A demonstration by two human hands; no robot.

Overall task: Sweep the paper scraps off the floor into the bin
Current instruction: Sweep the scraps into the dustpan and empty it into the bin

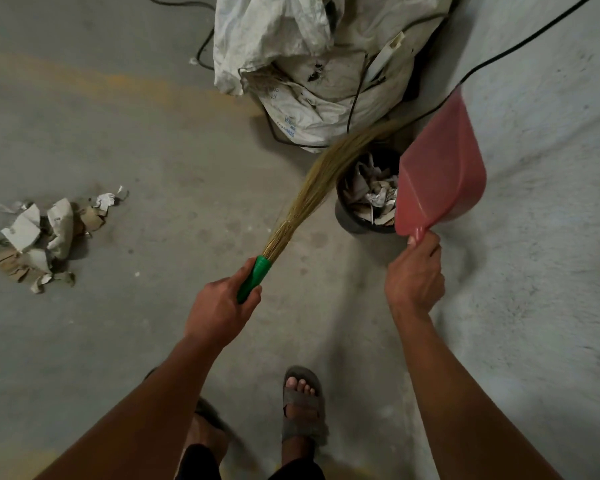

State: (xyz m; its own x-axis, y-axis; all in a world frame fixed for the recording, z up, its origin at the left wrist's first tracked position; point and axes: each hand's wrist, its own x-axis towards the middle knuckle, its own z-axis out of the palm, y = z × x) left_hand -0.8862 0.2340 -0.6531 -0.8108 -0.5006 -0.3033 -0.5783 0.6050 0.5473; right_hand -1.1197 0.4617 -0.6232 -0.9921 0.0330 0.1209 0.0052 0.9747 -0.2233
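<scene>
One load tipped in, one pile left to sweep.

The right hand (414,275) grips the red dustpan (440,174), tilted over the bin (352,220) just beyond its fingers; scraps already lie inside. The left hand (219,310) clenches the broom (291,216). A pile of paper scraps (45,237) remains on the floor, well left of those fingers.

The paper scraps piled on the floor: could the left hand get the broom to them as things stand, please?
Probably yes. The left hand grips the broom, the pile of paper scraps lies on that side, and bare floor lies between; a step closer may be needed.
</scene>
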